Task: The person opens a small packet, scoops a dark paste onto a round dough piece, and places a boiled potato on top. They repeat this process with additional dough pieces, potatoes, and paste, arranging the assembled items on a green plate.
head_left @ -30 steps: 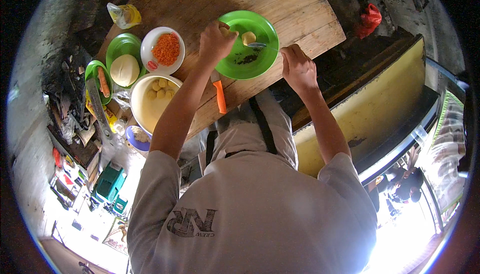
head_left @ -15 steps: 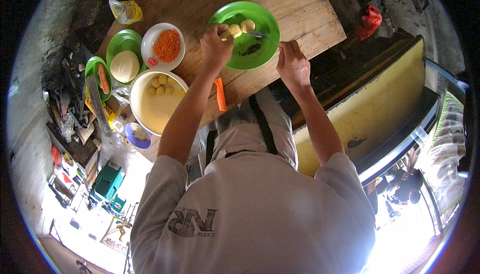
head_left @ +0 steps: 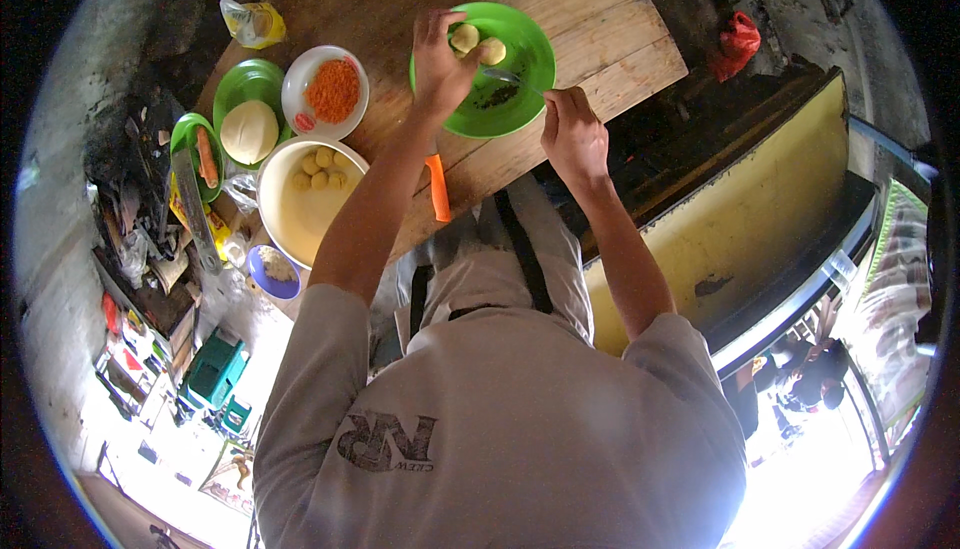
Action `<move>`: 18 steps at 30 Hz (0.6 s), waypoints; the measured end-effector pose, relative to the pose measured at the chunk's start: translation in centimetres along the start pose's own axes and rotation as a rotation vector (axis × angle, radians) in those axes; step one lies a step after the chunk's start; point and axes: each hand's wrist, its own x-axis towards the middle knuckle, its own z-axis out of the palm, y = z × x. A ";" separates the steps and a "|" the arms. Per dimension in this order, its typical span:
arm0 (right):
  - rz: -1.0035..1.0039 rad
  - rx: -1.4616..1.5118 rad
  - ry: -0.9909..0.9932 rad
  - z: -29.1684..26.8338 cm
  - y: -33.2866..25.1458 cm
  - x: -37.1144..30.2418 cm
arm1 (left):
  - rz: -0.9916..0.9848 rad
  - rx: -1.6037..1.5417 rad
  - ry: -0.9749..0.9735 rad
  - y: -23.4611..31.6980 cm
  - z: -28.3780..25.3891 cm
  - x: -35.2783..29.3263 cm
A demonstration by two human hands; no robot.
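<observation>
In the head view, a green plate [head_left: 535,99] on the wooden table holds two pale yellow dough balls [head_left: 492,51] and a patch of dark crumbs [head_left: 497,98]. Over the plate's left side my left hand [head_left: 438,64] is open, its thumb and fingers spread around the farther dough ball [head_left: 465,38]. Whether they touch it I cannot tell. My right hand [head_left: 576,137], closed at the plate's right edge, grips the handle of a metal spoon [head_left: 503,76]. The spoon's head lies over the plate beside the crumbs. An orange-handled knife [head_left: 438,189] is below my left wrist.
Left of my left arm are a white bowl of shredded orange carrot [head_left: 332,92], a large white bowl [head_left: 300,219] with several balls, and a green plate with a dough lump [head_left: 249,133]. A purple bowl [head_left: 275,271] and carrots [head_left: 207,157] stand farther left. A yellow panel [head_left: 740,179] stands at right.
My left hand has risen and spread its fingers from a pinch on a pale dough piece. One ball now sits farther up the plate. The spoon and right hand have shifted slightly left.
</observation>
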 end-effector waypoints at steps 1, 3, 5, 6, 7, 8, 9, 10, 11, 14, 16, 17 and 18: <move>0.002 -0.006 0.008 -0.1 0.1 0.0 | -0.007 0.029 0.019 0.2 -0.1 -0.6; 0.016 -0.015 0.016 -0.5 0.2 -0.3 | -0.066 0.096 0.033 0.4 -0.5 -2.0; 0.012 -0.001 0.055 -0.9 0.5 -0.4 | -0.182 0.173 0.022 0.4 -1.4 -3.2; 0.011 0.007 0.075 -1.1 0.6 -0.3 | -0.198 0.186 0.023 0.4 -1.8 -3.9; 0.018 -0.002 0.083 -1.2 0.8 -0.2 | -0.231 0.198 0.015 0.3 -2.1 -4.7; 0.024 -0.013 0.092 -1.3 1.0 0.1 | -0.264 0.210 0.009 0.2 -2.2 -5.4; 0.022 -0.021 0.104 -1.3 1.2 0.5 | -0.299 0.288 0.001 0.1 -2.1 -6.1; 0.037 -0.031 0.053 -1.3 1.4 0.9 | -0.336 0.366 -0.007 0.1 -1.9 -6.8; 0.020 -0.022 0.034 -1.1 1.4 1.3 | -0.364 0.367 -0.008 -0.2 -1.7 -7.4; -0.058 -0.097 -0.059 -0.8 1.5 2.5 | -0.425 0.242 -0.001 -1.3 -0.9 -8.0; -0.099 -0.147 -0.088 -1.1 1.0 2.3 | -0.471 0.165 -0.011 -2.0 -0.6 -7.8; -0.130 -0.168 -0.086 -1.3 0.8 1.9 | -0.490 0.163 -0.023 -2.3 -0.5 -7.7; -0.144 -0.175 -0.096 -1.7 0.6 1.4 | -0.509 0.161 -0.034 -2.5 -0.4 -7.5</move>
